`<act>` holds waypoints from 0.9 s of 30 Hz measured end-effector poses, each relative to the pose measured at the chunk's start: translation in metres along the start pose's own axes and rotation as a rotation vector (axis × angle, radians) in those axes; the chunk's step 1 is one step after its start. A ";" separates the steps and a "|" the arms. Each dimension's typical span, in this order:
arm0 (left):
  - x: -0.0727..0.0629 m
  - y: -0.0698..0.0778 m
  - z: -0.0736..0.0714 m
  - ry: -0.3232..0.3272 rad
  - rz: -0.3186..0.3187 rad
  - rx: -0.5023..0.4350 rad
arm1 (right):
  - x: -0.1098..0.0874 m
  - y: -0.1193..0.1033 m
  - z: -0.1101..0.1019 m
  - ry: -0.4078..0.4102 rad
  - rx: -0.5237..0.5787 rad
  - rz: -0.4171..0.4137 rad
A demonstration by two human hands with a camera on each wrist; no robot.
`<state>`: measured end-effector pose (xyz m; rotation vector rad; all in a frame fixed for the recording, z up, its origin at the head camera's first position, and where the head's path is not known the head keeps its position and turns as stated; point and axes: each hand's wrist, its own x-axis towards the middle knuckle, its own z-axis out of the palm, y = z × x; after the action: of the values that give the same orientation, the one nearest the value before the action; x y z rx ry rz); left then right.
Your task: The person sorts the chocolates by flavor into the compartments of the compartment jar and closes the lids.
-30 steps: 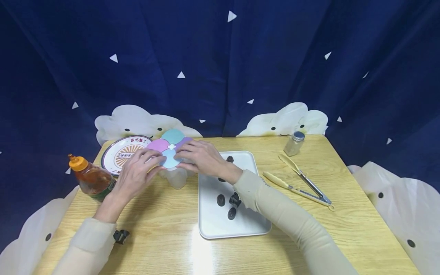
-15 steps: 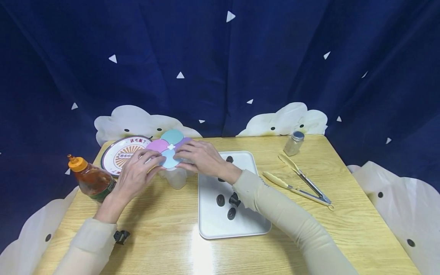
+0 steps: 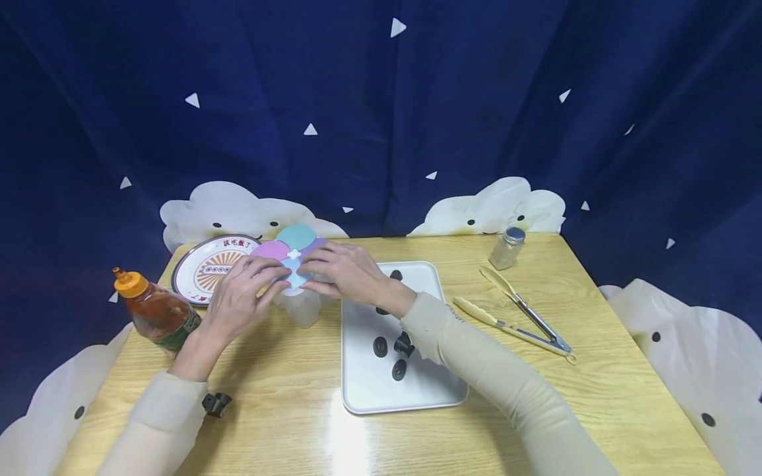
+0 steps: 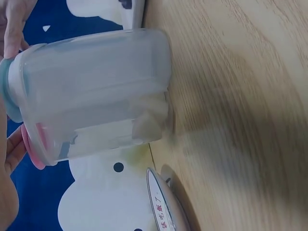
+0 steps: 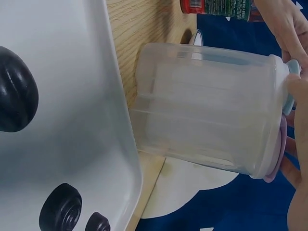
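Note:
A translucent storage canister (image 3: 302,311) stands upright toward the table's back left, with a four-petal lid in teal, pink, purple and light blue. Both hands meet at the front, light blue petal lid (image 3: 293,270). My left hand (image 3: 241,291) pinches its left side with curled fingers and thumb. From the right, my right hand (image 3: 357,274) pinches the other side, covering part of the purple petal (image 3: 312,246). In the left wrist view, the canister body (image 4: 96,91) shows inner dividers and something pale near its bottom. A thumb lies right at the blue lid's edge (image 5: 292,67) in the right wrist view.
A white tray (image 3: 369,390) with several dark oval pieces lies under my right forearm. An orange-capped sauce bottle (image 3: 161,314) leans beside my left wrist, near a printed plate (image 3: 193,268). Tongs (image 3: 536,334) and a metal-capped glass jar (image 3: 508,250) are at the right.
The fingers of both hands have drawn slightly closer together over the light blue lid, so less of it shows. The canister stays in place; the head view has shifted a little.

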<state>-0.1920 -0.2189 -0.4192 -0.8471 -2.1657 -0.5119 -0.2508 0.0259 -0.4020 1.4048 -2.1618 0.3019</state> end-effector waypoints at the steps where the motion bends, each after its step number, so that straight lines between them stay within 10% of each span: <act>1: 0.000 -0.001 0.000 -0.003 0.001 0.001 | 0.000 0.001 0.000 0.000 0.001 -0.003; 27: 0.013 -0.015 -0.012 -0.003 -0.095 0.037 | 0.011 0.008 -0.003 0.218 0.063 0.083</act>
<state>-0.2035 -0.2309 -0.4028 -0.7284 -2.2190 -0.5159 -0.2600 0.0220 -0.3921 1.2542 -2.0486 0.5334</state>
